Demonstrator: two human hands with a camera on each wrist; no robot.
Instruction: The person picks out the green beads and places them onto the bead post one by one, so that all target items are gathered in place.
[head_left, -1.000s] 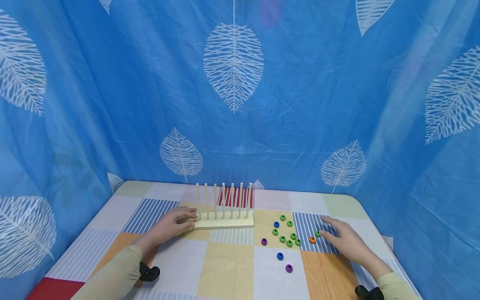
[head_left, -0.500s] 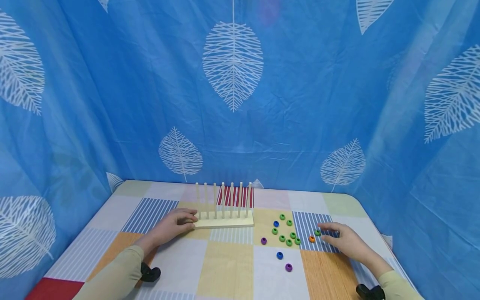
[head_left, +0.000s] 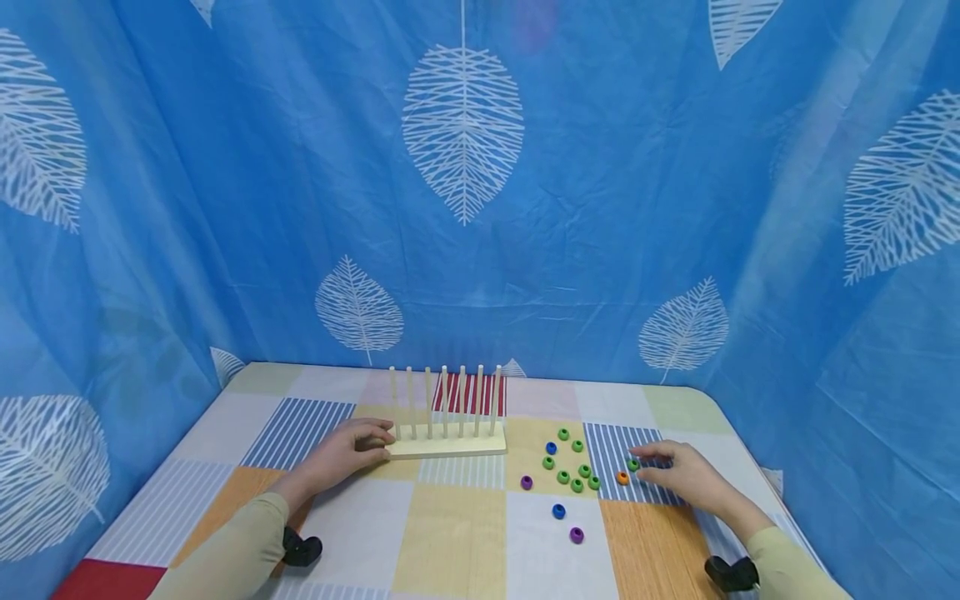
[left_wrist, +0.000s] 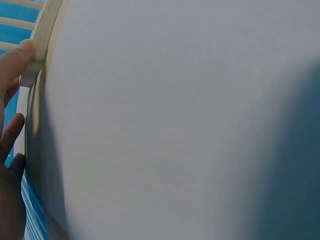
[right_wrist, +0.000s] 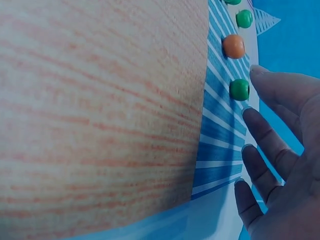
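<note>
A pale wooden rack (head_left: pixel 450 446) with a row of upright bare pegs stands left of the beads. Its left end is gripped by my left hand (head_left: pixel 337 454); in the left wrist view the thumb (left_wrist: pixel 17 62) lies on the base (left_wrist: pixel 42 42). My right hand (head_left: pixel 693 477) hovers at the right, thumb and fingers apart around a green bead (head_left: pixel 633 465). In the right wrist view that green bead (right_wrist: pixel 239 90) sits on the cloth near the fingertips of the right hand (right_wrist: pixel 287 135), untouched. An orange bead (head_left: pixel 622 478) lies just to its left.
Several green beads (head_left: pixel 563 477) lie between the rack and the right hand, with blue beads (head_left: pixel 558 512) and purple beads (head_left: pixel 577 535) around them. A patchwork cloth (head_left: pixel 450 533) covers the table. Blue curtains (head_left: pixel 570 250) hang behind and at both sides.
My right hand has come slightly left to the green bead, and the gap between its thumb and index finger has narrowed. My left hand has stayed at the rack's end.
</note>
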